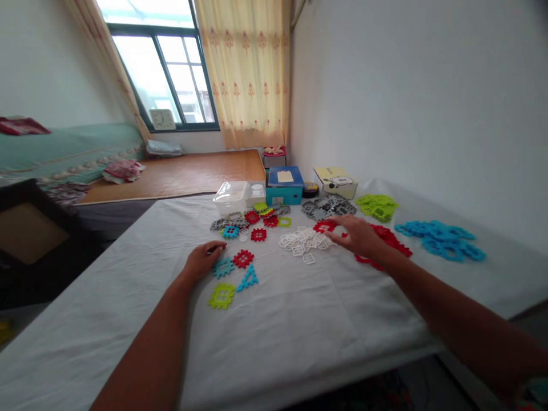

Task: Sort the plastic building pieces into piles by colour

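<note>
My right hand point(357, 235) has its thumb and fingers closed on a red square plastic building piece point(322, 226), between the white window-frame pieces point(302, 242) and the red pile point(391, 241). On the left, my left hand point(203, 260) rests on the cloth with its fingers curled; I see nothing in them. Beside it lies a teal square piece point(223, 268). Close by are a red square piece point(243, 258), a blue triangle piece point(248, 278) and a lime square piece with a white window insert point(222, 295).
Piles of grey point(327, 206), lime point(377, 206) and blue pieces point(443, 238) lie along the back and right. A clear plastic box point(231, 197), a blue box point(283, 196) and a yellow-topped box point(336, 181) line the back of the white-covered table point(278, 354).
</note>
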The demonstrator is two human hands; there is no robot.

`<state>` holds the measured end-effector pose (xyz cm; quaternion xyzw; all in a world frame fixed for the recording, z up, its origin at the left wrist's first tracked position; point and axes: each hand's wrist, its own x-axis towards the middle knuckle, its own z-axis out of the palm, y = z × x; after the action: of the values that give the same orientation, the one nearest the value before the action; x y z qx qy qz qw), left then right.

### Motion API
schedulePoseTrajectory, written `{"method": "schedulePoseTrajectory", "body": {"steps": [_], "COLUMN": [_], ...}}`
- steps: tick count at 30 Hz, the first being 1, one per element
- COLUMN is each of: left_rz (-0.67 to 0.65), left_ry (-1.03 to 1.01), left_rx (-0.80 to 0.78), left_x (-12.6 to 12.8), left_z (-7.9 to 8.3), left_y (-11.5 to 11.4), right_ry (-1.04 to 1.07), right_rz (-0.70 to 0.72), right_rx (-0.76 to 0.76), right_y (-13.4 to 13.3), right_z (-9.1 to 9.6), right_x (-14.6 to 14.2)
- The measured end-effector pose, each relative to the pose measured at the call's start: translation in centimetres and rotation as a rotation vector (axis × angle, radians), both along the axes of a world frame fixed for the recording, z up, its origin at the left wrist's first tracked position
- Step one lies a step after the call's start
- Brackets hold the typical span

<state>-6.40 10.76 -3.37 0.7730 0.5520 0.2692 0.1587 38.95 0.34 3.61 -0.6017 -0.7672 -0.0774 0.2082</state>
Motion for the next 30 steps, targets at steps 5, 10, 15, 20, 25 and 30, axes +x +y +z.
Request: {"method": "schedulePoseTrajectory", "body": {"steps": [5,10,15,20,25,30], "left_rz": [0.031,0.048,0.062,0.022,0.002,-0.003], "left_ry": [0.049,0.069,0.076,0.047,0.013,-0.009], "left_rx": [-0.015,-0.004,-0.006,-0.005,0.000,0.000], "left_x": [0.5,0.5,0.5,0.3,-0.1,0.1], "left_z": [0.6,0.2,0.1,-0.1,-1.0,-0.8], "left_y": [-0.3,0.0,-0.3,-0.4,0.0,-0.1], "right_ry": [0.040,-0.029,0.063,0.084,-0.051,-0.135], "right_rz": [-0.369,-0.393,-0.111,0.402,0.401,0.253], "right_rx": [0.132,0.155,0.225,-0.008,-0.166,-0.227], "right_y": [-5.1,-6.4,-3.3,1.6,8.1,11.6], "right_z": [-2.6,-5.4,-3.0,-2.5,-4.4,-5.5], "right_x": [11.5,13.2,5.5,-7.0,-15.3,-18.2]}}
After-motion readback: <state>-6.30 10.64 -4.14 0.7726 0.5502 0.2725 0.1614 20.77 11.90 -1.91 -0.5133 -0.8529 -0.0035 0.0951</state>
